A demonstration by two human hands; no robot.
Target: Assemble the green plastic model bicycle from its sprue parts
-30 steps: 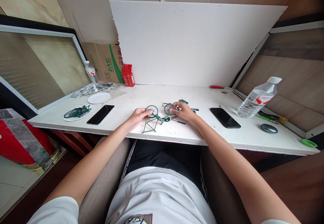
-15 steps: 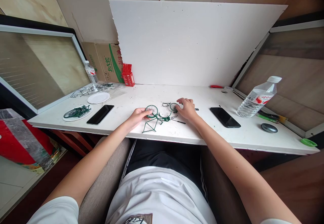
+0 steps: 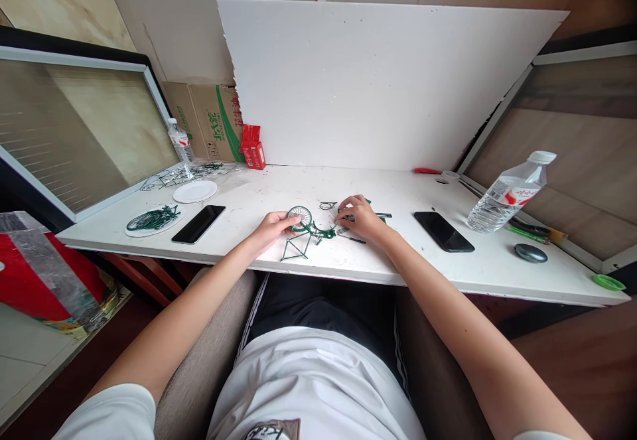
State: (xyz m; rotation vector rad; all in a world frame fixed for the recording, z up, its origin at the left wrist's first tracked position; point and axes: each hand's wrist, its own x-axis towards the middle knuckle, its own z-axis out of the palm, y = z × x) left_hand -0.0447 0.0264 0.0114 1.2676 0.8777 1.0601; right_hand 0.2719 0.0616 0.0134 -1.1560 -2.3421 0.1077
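Observation:
A small green model bicycle lies on the white table. My left hand (image 3: 271, 233) pinches its spoked green wheel (image 3: 299, 217) between thumb and fingers. A thin green frame (image 3: 295, 248) lies in front of that wheel. To the right, a curved green part (image 3: 326, 233) extends toward my right hand (image 3: 363, 217). My right hand's fingers are bent around a second wheel (image 3: 350, 218), mostly hidden under them. Beyond, between the hands, sits a small dark loop-shaped part (image 3: 328, 205). A thin black rod (image 3: 355, 240) lies just below my right hand.
On the left are a black phone (image 3: 198, 224), a white plate (image 3: 141, 229) with green parts and another plate (image 3: 195, 192). A second phone (image 3: 444, 231), a water bottle (image 3: 512, 192) and a grey oval object (image 3: 530, 253) stand to the right. A white board (image 3: 393, 88) leans behind.
My right hand has shifted slightly toward me, and its fingers have come down over the second wheel, which was more visible before. My left hand keeps its hold.

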